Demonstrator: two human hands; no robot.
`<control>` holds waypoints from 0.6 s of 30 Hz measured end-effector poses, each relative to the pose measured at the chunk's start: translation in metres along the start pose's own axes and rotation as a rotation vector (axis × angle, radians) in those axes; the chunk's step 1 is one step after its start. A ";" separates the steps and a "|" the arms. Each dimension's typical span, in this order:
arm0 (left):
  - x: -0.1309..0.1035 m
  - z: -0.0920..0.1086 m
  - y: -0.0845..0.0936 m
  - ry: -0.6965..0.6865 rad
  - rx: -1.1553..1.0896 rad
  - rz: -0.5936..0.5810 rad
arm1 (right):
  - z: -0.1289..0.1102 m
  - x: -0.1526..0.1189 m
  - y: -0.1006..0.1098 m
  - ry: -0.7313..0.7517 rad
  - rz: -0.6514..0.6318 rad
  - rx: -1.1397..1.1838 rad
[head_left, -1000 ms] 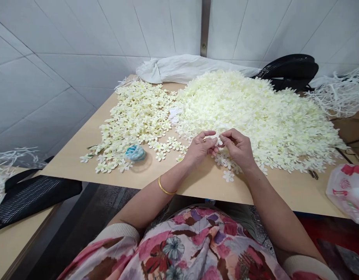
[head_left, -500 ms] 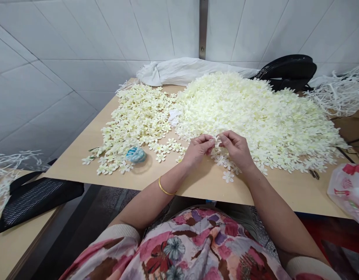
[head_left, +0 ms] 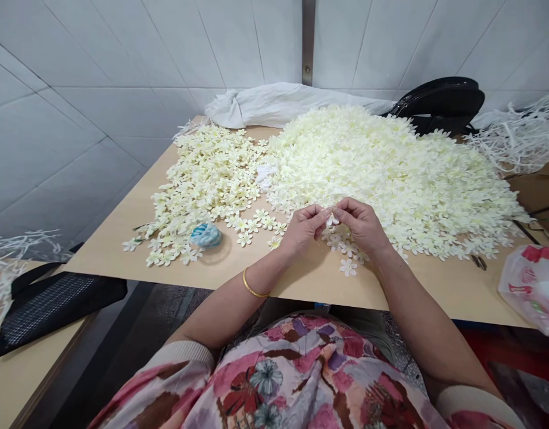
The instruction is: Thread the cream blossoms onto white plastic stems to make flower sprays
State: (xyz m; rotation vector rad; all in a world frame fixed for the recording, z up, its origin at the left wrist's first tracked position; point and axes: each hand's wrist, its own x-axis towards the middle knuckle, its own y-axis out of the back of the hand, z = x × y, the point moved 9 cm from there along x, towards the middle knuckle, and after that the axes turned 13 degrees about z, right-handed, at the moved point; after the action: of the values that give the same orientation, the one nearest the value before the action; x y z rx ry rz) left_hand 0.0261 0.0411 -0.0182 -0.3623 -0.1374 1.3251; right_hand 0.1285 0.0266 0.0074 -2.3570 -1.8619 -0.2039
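Observation:
My left hand and my right hand meet over the front of the table. Between their pinched fingertips is a small white artificial flower, gripped from both sides. Part of it is hidden by the fingers. Below my right hand lie several loose white flowers. A big heap of pale cream flowers rises just behind the hands. Off to the left spreads a second pile of flowers, lower and yellower at the centres. Beside that pile sits a blue and white ball, perhaps yarn.
The wooden table stands against a tiled wall. A white cloth bundle and a black bag lie at the back. White stringy strands and a plastic bag are on the right. A black mesh bag rests at lower left.
My fingertips have come closer together, and the white flower now shows more clearly between them. The whole view has shifted slightly; the piles look the same.

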 end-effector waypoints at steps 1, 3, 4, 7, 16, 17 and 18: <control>0.000 -0.001 0.000 0.018 -0.007 0.009 | -0.001 0.000 0.000 0.009 -0.003 -0.020; 0.000 -0.003 0.000 0.058 -0.029 0.028 | -0.002 -0.001 -0.002 0.027 -0.017 -0.056; -0.001 -0.004 0.000 0.084 -0.045 0.036 | -0.003 -0.002 -0.003 0.032 -0.027 -0.066; -0.002 -0.007 -0.003 0.156 -0.113 0.028 | -0.005 -0.003 -0.004 0.042 -0.022 -0.077; -0.002 -0.003 -0.006 0.122 -0.124 -0.019 | -0.012 0.001 0.011 0.115 0.129 -0.102; -0.002 -0.003 -0.004 0.124 -0.125 -0.005 | -0.012 0.001 0.013 0.109 0.147 -0.087; -0.001 -0.004 -0.003 0.130 -0.129 0.008 | -0.012 0.001 0.014 0.102 0.166 -0.069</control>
State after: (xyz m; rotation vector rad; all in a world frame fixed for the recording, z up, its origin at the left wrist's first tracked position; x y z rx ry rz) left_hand 0.0300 0.0387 -0.0207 -0.5574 -0.1131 1.2995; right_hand 0.1425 0.0222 0.0186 -2.4808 -1.6300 -0.3679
